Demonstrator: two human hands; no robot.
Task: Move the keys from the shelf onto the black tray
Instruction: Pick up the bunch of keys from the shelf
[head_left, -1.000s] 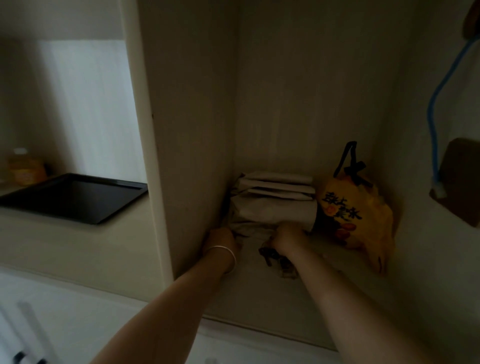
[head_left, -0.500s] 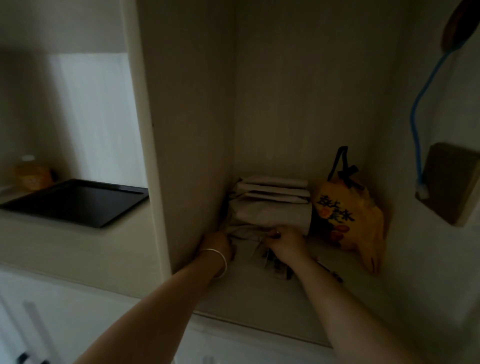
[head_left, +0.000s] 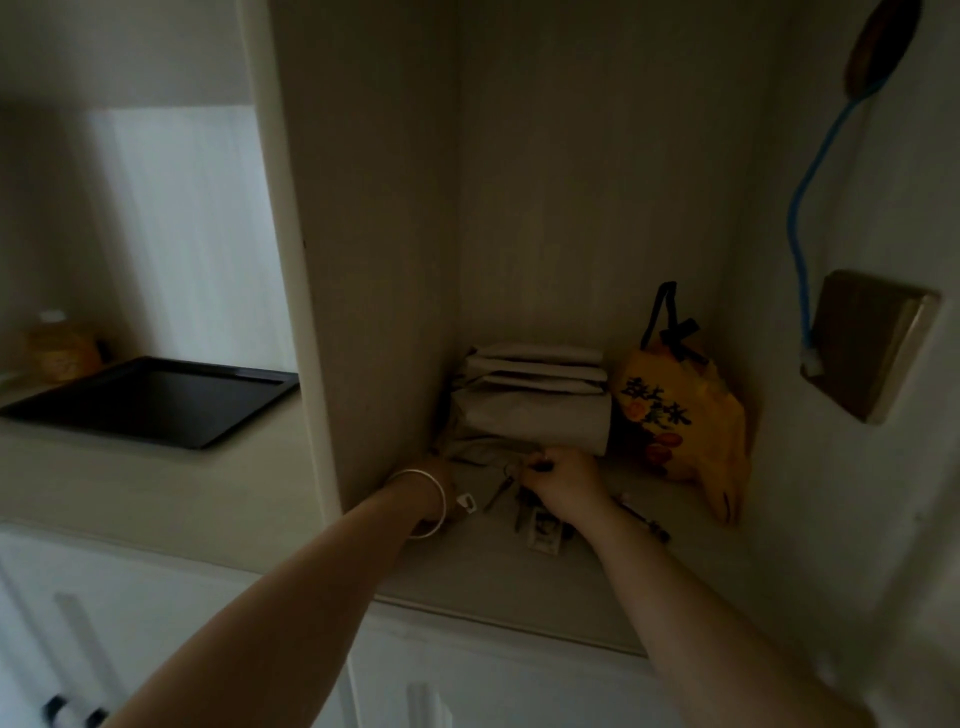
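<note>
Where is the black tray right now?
The black tray sits on the counter at the left of the head view, outside the shelf's side panel, with nothing on it.

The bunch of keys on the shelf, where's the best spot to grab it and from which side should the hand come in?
Probably the ring end of the keys, by the right hand. The blades and a small tag fan out flat toward the shelf's front edge, so pinching the ring from above and the open front should lift all together. Folded cloth blocks the back, the yellow bag the right.
</note>
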